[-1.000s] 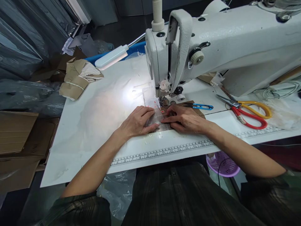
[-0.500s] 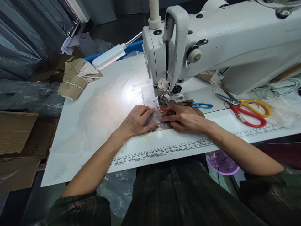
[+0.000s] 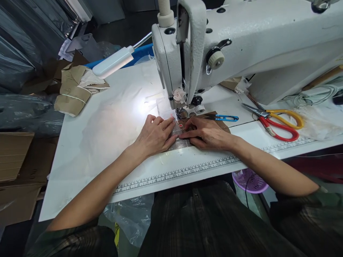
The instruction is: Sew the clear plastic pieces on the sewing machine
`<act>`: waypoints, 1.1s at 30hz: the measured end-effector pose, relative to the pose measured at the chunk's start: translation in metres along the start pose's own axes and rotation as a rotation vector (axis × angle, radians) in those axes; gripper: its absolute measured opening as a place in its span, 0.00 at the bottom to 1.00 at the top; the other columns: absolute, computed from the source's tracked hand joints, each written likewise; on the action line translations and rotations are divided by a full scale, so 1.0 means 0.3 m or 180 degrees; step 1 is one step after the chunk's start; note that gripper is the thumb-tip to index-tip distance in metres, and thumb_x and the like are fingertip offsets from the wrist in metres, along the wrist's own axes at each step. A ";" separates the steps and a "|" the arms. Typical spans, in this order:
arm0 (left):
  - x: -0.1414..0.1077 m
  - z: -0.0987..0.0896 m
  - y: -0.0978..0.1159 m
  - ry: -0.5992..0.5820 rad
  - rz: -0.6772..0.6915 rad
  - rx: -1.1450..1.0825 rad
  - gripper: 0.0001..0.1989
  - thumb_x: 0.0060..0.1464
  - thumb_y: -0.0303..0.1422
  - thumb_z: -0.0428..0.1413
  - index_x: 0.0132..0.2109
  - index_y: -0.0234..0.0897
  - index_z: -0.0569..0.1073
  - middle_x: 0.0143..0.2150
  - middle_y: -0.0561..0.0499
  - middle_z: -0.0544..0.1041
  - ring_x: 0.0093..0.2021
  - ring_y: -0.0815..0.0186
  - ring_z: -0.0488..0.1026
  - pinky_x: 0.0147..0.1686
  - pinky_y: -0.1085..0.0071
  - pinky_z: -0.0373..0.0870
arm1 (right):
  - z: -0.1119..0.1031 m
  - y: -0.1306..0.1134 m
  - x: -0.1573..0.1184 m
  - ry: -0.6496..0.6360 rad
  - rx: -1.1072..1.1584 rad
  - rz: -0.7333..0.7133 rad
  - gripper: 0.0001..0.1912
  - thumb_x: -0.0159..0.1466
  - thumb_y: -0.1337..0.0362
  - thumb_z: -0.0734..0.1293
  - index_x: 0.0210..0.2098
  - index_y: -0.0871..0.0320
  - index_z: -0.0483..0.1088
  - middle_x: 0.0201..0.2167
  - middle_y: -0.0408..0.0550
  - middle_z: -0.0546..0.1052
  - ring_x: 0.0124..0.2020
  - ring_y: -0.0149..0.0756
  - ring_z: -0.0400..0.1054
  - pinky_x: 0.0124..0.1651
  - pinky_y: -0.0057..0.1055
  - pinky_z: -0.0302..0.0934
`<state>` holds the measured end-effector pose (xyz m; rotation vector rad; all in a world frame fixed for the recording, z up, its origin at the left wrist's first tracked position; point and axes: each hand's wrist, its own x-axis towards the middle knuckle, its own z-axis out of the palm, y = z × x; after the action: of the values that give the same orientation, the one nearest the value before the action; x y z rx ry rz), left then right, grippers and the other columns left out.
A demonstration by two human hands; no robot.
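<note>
Under the needle area of the white sewing machine [image 3: 164, 64] lies a thin, translucent white piece of fabric [image 3: 175, 132] with small red marks. My left hand [image 3: 154, 135] rests palm-down on its left part, fingers stretched forward and thumb apart. From the right, my right hand [image 3: 206, 134] presses the fabric with its index finger pointing left, the other fingers slightly bent and apart. Brown board [image 3: 223, 125] shows around and under the right hand. Blue thread snips [image 3: 226, 117] lie just behind that hand. Where the needle meets the fabric is too small to make out.
Scissors with red and yellow handles [image 3: 281, 123] lie at the right. A printed ruler [image 3: 174, 176] runs along the front table edge. Sheer pale fabric [image 3: 112, 125] spreads at left, near a brown paper bundle [image 3: 72, 89] and a white lamp [image 3: 114, 62].
The whole view has shifted, so the machine sits further left. My left hand's fingers have moved forward over the fabric, covering some red marks. The right hand stays nearly the same.
</note>
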<state>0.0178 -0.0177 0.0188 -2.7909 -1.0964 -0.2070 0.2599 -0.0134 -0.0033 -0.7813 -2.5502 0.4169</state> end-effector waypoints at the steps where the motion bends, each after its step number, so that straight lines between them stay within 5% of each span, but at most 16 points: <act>1: 0.005 0.003 -0.006 0.0027 0.0037 0.0023 0.20 0.65 0.41 0.49 0.55 0.35 0.75 0.59 0.40 0.75 0.44 0.51 0.72 0.44 0.52 0.61 | 0.002 0.000 0.000 0.0005 0.0009 0.0026 0.18 0.65 0.67 0.62 0.49 0.49 0.80 0.45 0.51 0.76 0.45 0.41 0.69 0.48 0.38 0.65; 10: 0.068 0.037 -0.081 0.0111 0.0243 -0.0149 0.20 0.64 0.39 0.49 0.54 0.32 0.76 0.56 0.36 0.76 0.45 0.48 0.72 0.47 0.46 0.63 | 0.030 0.009 0.010 0.0113 -0.0051 0.0576 0.19 0.66 0.68 0.62 0.52 0.48 0.78 0.48 0.53 0.70 0.43 0.41 0.69 0.47 0.42 0.69; 33: 0.047 0.081 -0.085 0.0540 0.0141 -0.0152 0.19 0.66 0.43 0.48 0.55 0.38 0.74 0.57 0.43 0.77 0.47 0.51 0.72 0.50 0.49 0.61 | 0.051 0.007 0.008 0.0322 -0.0089 0.0647 0.18 0.68 0.65 0.61 0.50 0.50 0.79 0.46 0.52 0.71 0.43 0.39 0.70 0.45 0.40 0.69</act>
<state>0.0127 0.0144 -0.0007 -2.7745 -1.0020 -0.4612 0.2514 -0.0127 -0.0166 -1.0500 -2.3968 0.3954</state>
